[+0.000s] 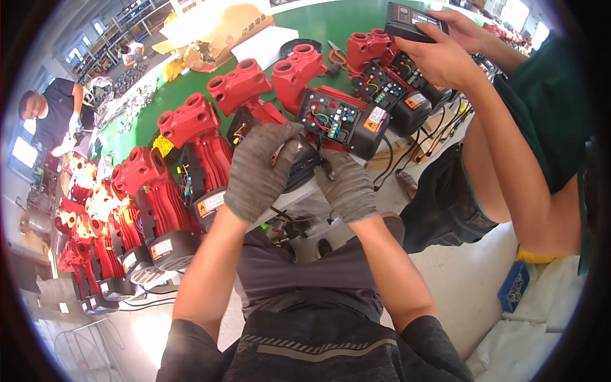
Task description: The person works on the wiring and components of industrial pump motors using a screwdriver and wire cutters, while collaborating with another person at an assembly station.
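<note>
Red electric pumps with finned bodies and black motor ends stand in a row along the table. My left hand (261, 169), in a grey knit glove, has its fingers bent over the black end of the pump (239, 86) right in front of me. Close beside it, my right hand (347, 188), gloved the same, is closed with thumb and fingers together at the edge of that motor, near a small dark part. What it pinches is too hidden to name. Just beyond my right hand, another pump's terminal box (330, 118) is uncovered, showing coloured wires and a green terminal block.
At right, a co-worker's bare hands (439, 54) hold a black box-shaped cover (410, 22). Red-handled scissors (337, 56) and a torn carton (219, 35) lie on the green tabletop (318, 25). Black cables (407, 156) hang off the edge. Another person (54, 114) works at far left.
</note>
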`<state>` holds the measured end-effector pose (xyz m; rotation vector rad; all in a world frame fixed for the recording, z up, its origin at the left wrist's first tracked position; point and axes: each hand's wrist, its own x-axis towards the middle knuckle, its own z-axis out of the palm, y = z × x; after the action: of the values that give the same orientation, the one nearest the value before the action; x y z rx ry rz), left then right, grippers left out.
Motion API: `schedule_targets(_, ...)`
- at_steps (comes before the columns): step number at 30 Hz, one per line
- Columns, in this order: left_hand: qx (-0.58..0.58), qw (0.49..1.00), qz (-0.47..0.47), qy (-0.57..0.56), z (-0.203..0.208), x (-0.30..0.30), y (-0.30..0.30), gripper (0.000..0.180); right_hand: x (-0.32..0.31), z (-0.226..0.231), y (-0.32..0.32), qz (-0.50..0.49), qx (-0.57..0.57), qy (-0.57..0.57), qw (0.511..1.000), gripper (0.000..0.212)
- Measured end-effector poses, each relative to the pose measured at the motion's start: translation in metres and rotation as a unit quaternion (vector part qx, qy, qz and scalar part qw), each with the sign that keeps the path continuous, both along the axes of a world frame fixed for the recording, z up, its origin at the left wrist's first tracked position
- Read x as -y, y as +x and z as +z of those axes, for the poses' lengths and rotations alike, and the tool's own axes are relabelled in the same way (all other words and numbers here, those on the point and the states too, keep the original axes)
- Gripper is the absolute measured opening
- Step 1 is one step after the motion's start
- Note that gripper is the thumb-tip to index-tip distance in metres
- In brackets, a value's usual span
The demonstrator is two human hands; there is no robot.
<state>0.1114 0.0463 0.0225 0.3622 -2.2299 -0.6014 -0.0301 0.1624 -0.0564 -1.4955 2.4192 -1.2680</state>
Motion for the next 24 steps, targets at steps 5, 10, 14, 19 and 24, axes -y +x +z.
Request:
schedule_targets(5,-0.044,0.997,0.017,0.059,-0.027,-0.026,0.02,0.02,0.01,-0.006,-0.002,-0.002,0.018,0.01,1.0,0.029)
schedule_targets(10,-0.035,0.997,0.037,0.054,-0.025,-0.022,0.024,0.02,0.007,-0.009,-0.01,0.001,0.033,-0.03,0.999,0.024)
schedule_targets(14,0.048,0.999,0.019,-0.018,0.011,0.014,-0.003,0.024,0.001,-0.008,-0.009,0.002,0.092,-0.062,0.994,0.018)
schedule_targets(19,0.245,0.969,0.023,0.001,0.029,0.06,-0.054,0.027,-0.012,0.001,-0.004,0.003,0.141,-0.079,0.987,0.017)
schedule_targets(24,0.445,0.889,0.032,-0.105,0.025,0.072,-0.083,0.026,-0.043,0.007,-0.002,-0.013,0.12,-0.045,0.992,0.019)
